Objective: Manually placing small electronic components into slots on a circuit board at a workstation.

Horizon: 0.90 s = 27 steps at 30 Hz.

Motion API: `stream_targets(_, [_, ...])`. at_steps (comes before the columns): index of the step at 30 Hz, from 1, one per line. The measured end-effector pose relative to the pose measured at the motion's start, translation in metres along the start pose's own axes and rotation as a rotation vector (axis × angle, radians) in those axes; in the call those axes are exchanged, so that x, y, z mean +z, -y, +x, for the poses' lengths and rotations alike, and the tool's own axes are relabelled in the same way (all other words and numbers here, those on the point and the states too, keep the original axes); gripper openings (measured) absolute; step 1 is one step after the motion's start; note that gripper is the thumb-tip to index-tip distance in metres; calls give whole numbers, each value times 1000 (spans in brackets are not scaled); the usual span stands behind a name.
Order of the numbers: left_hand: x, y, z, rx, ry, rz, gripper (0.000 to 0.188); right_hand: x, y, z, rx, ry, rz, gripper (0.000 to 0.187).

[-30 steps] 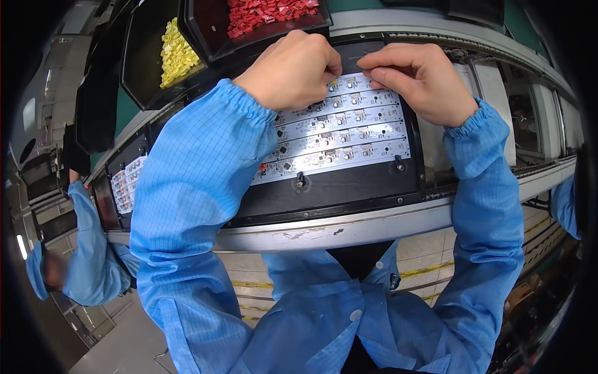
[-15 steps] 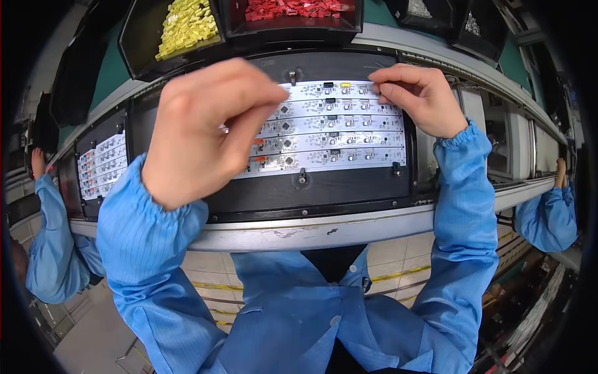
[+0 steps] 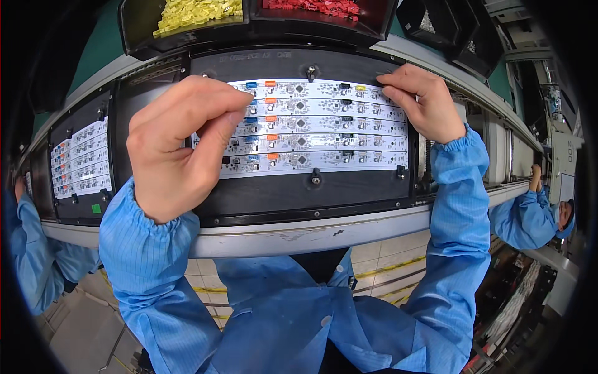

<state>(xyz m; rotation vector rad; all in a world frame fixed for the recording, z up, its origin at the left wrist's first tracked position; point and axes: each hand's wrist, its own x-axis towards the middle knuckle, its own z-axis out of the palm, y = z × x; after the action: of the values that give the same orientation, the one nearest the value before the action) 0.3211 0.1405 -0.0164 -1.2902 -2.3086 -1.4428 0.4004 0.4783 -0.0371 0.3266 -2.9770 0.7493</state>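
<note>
Leaning over a conveyor line, a person in a blue smock works at a white circuit panel (image 3: pixel 311 128) made of several long strips, which lies in a black tray (image 3: pixel 299 193) at the centre of the view. The left hand (image 3: pixel 180 146) hovers at 9 o'clock from the panel, fingers curled and thumb pinched against the forefinger right at the panel's left edge; whether anything small sits in that pinch cannot be told. The right hand (image 3: pixel 420 103) rests at 2 o'clock, fingers bent, their tips pressing on the panel's upper right corner without gripping anything. Small blue and orange parts dot the strips near the left hand, and darker parts run down the middle. A second tray with a panel (image 3: pixel 81 165) sits at 9 o'clock, further along the line. Bins at 12 o'clock hold yellow pieces (image 3: pixel 196 12) and red pieces (image 3: pixel 314 6). The metal rail of the tabletop (image 3: pixel 299 234) runs along the tray's near edge at 6 o'clock. Another worker's blue sleeve (image 3: pixel 37 249) shows at 8 o'clock, and a further worker in blue (image 3: pixel 529 215) stands at 4 o'clock.
</note>
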Motion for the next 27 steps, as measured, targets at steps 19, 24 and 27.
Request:
stream_targets(19, [-6, 3, -6, 23, 16, 4, 20, 9, 5, 5, 24, -20, -37, 15])
stream_targets(24, [-5, 6, -7, 41, 15, 4, 20, 11, 3, 2, -11, -66, -15, 13])
stream_targets(27, [-6, 5, -8, 31, 24, 1, 21, 12, 4, 1, -32, -70, -34, 14])
